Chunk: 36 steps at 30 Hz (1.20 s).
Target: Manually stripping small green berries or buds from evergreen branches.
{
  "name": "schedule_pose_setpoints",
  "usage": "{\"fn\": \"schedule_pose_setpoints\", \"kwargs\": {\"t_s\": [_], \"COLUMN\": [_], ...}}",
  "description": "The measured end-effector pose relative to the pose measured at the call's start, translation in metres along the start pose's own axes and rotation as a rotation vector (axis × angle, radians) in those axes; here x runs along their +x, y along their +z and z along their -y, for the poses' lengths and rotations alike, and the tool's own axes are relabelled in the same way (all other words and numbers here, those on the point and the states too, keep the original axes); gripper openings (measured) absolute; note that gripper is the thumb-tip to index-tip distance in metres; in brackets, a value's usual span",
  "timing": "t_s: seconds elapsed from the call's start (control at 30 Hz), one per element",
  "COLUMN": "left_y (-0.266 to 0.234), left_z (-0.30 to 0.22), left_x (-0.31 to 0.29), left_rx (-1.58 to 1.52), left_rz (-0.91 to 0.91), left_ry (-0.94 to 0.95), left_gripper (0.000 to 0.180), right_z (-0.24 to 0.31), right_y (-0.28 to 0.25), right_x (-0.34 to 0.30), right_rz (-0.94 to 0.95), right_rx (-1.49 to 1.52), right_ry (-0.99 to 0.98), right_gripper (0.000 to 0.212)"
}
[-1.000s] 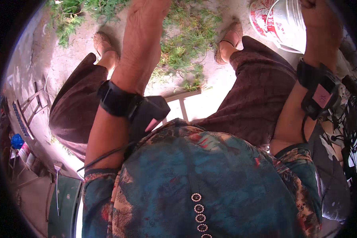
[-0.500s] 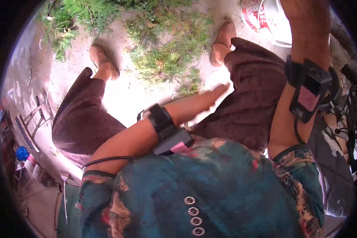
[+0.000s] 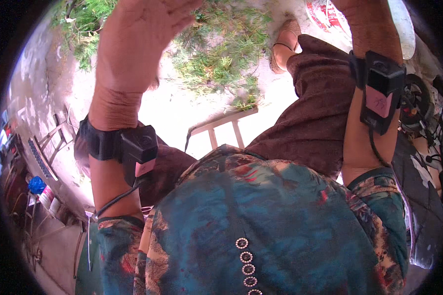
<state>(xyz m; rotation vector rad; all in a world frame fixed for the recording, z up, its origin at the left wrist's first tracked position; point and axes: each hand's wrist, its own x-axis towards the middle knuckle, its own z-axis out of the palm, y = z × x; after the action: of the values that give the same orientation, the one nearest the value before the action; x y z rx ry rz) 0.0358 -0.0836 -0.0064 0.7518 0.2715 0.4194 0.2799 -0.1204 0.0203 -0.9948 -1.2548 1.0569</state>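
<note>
My left hand is raised at the upper left, its back showing, above the pale ground. A few blurred fingers point to the right and look apart; I see nothing held in them. The upper edge cuts off part of this hand. My right hand reaches up at the top right beside a white bucket with red markings. Only its wrist end shows, and its fingers are out of the picture. Cut green sprigs with feathery leaves lie scattered on the ground between my feet.
A thicker green heap lies at the far left. Below the sprigs is a pale frame with rungs. At the left stand a metal frame and a blue crumpled thing. A dark wheel-like thing is at the right.
My left hand has swung from over my lap up and to the left. That uncovers the pale runged frame. My right arm has shifted slightly up and left.
</note>
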Motion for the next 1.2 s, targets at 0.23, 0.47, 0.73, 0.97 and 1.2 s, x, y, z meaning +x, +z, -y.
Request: {"fn": "schedule_pose_setpoints", "kwargs": {"t_s": [0.23,0.47,0.73,0.97,1.2], "left_y": [0.064,0.018,0.022,0.013,0.025], "left_z": [-0.004,-0.013,-0.001,-0.013,-0.018], "left_x": [0.014,0.010,0.023,0.033,0.029], "left_rx": [0.803,0.412,0.668,0.654,0.903], "left_rz": [-0.873,-0.279,-0.392,-0.190,-0.249], "left_ry": [0.151,0.184,0.418,0.346,0.241], "left_gripper": [0.047,0.015,0.015,0.015,0.020], "right_z": [0.006,0.001,0.000,0.011,-0.001], "right_y": [0.077,0.076,0.069,0.052,0.053], "right_x": [-0.005,-0.002,0.004,0.001,0.000], "right_rz": [-0.105,0.021,-0.022,0.039,0.027], "right_rx": [-0.683,-0.391,-0.275,0.011,-0.247], "right_ry": [0.120,0.123,0.306,0.269,0.162], "right_gripper": [0.022,0.024,0.020,0.021,0.020]}}
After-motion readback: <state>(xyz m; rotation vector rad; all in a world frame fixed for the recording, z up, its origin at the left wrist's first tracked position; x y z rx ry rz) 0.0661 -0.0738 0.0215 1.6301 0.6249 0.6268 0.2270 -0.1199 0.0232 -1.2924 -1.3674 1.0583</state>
